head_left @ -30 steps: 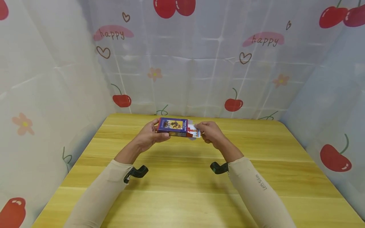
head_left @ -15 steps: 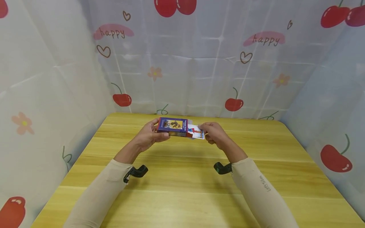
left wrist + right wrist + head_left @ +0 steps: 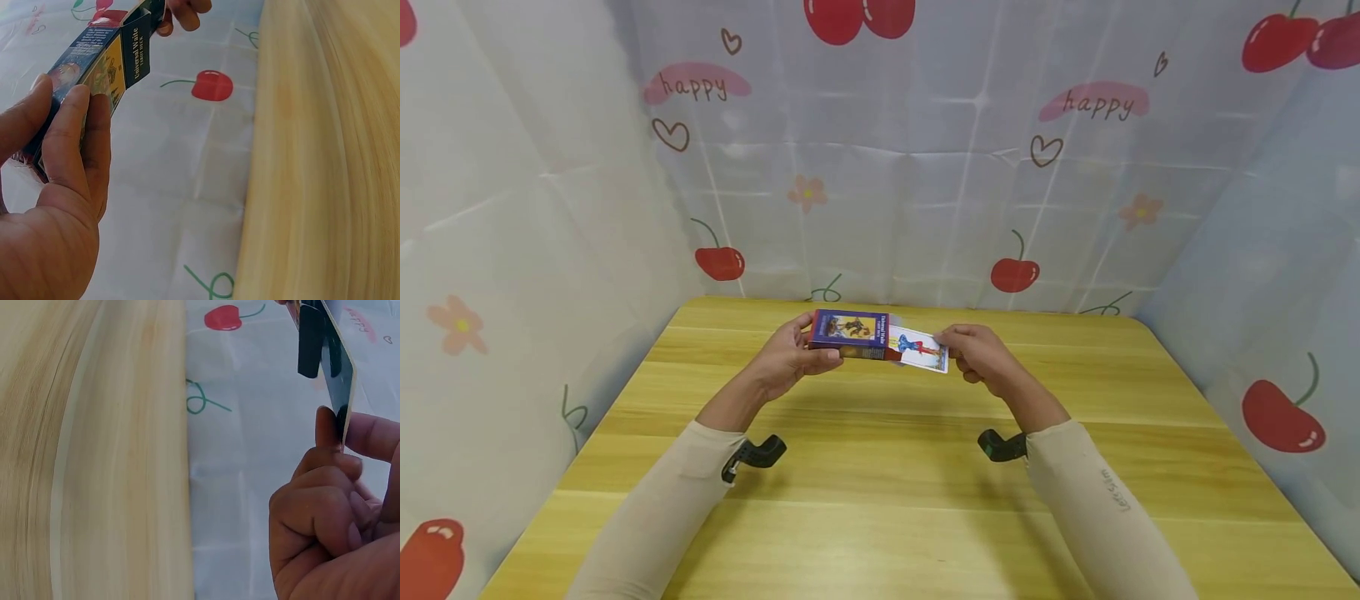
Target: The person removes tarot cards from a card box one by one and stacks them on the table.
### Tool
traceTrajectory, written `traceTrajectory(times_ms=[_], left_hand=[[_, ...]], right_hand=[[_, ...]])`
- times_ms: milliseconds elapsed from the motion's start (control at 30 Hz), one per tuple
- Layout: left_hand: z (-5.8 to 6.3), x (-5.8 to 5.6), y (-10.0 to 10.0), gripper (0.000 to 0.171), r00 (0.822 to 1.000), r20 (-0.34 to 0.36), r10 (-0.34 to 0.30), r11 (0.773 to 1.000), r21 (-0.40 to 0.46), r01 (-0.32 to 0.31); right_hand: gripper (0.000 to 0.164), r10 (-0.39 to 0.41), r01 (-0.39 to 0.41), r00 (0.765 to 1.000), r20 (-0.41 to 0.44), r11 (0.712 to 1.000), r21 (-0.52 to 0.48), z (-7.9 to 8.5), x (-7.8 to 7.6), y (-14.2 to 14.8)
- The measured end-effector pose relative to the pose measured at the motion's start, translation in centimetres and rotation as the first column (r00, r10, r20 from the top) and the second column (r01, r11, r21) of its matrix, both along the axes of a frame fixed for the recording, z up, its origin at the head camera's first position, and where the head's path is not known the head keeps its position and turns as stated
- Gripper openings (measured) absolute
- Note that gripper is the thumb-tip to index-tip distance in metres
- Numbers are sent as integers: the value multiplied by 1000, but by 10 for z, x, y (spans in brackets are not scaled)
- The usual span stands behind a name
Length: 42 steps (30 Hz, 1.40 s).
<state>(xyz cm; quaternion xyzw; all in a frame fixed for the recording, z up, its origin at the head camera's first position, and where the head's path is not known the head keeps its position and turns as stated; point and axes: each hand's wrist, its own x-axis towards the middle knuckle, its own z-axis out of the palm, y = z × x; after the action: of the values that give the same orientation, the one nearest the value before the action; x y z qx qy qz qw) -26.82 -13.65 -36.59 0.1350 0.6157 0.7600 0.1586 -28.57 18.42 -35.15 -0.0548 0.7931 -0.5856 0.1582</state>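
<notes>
In the head view my left hand (image 3: 782, 362) grips a blue and red tarot box (image 3: 850, 328) by its left end, above the table. The thumb lies along the near side and the fingers go behind. A tarot card (image 3: 919, 348) with a red and blue figure sticks out of the box's right end. My right hand (image 3: 983, 357) pinches the card's outer end between thumb and index finger, its other fingers curled in. The left wrist view shows the box's end flap (image 3: 138, 53), printed "Universal Waite Tarot Deck". In the right wrist view the card (image 3: 340, 369) appears nearly edge-on.
Below both hands spreads a yellow wood-grain table (image 3: 865, 500). A white curtain (image 3: 880, 225) printed with cherries and hearts hangs behind and along both sides. Black camera mounts (image 3: 760, 452) stick out from the sleeved wrists.
My right hand has moved to the right, drawing the tarot card farther out of the box, so more of its picture shows. The left hand and box have stayed nearly still.
</notes>
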Motion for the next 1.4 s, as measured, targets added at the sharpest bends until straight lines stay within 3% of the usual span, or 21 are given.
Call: traceTrajectory(times_ms=[367, 567, 767, 1167, 1400], left_hand=[[-4, -3, -3, 74, 1000, 11, 15, 1000, -13, -15], [-5, -5, -4, 74, 1000, 20, 25, 1000, -4, -25], [-4, -5, -5, 74, 1000, 16, 20, 1000, 0, -20], [-2, -5, -7, 74, 1000, 22, 18, 1000, 1, -18], [-4, -7, -9, 75, 999, 35, 16, 1000, 13, -17]], right_hand=[[34, 71, -68, 997, 37, 995, -66, -5, 7, 22], [36, 34, -30, 998, 54, 997, -66, -9, 11, 33], [28, 27, -22, 997, 70, 998, -66, -18, 13, 49], [31, -27, 3, 977, 212, 993, 115, -33, 9, 85], [27, -8, -39, 967, 254, 983, 177, -40, 4, 90]])
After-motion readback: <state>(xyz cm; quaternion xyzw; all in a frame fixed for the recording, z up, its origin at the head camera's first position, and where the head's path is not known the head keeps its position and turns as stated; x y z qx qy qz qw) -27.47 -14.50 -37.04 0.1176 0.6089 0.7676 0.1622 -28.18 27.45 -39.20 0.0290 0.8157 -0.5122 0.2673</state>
